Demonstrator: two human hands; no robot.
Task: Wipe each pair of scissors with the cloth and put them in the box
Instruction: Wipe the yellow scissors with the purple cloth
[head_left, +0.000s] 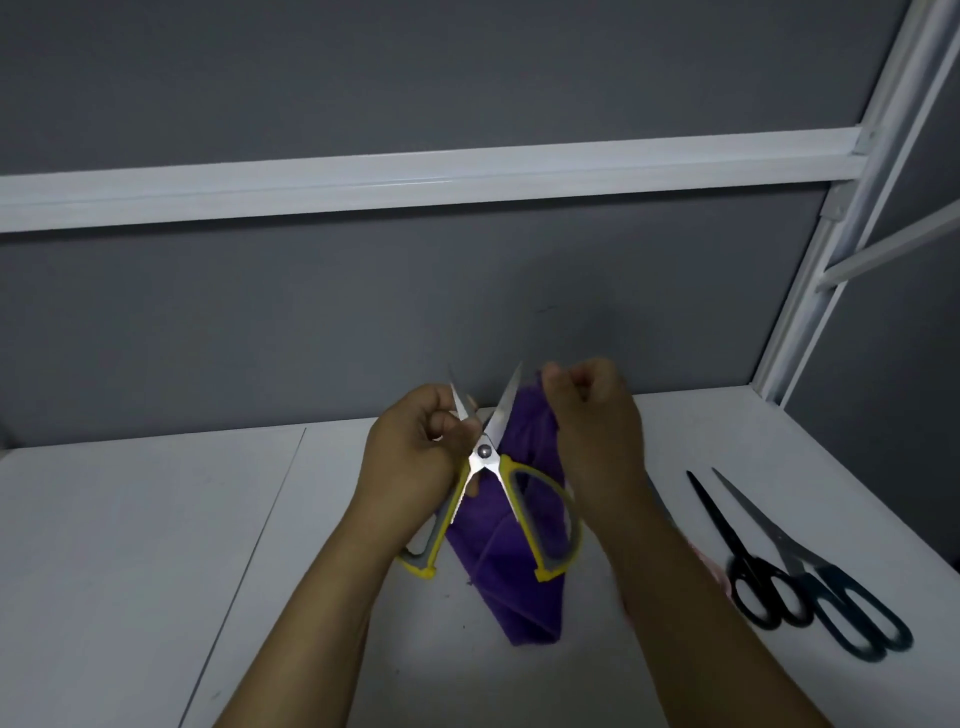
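Observation:
Yellow-and-grey handled scissors (485, 457) are held up over the white table with their blades spread apart. My left hand (415, 462) grips them near the pivot and the left blade. My right hand (592, 431) pinches the top of a purple cloth (498, 566), which hangs down behind the scissors to the table. The cloth lies against the back of the right blade. Two pairs of black-handled scissors (779, 561) lie side by side on the table at the right. No box is in view.
The white table (156, 545) runs back to a grey wall. A white metal frame post (810, 332) stands at the right rear corner, and a white rail (415, 171) crosses the wall above. Something pink (698, 558) shows just past my right forearm.

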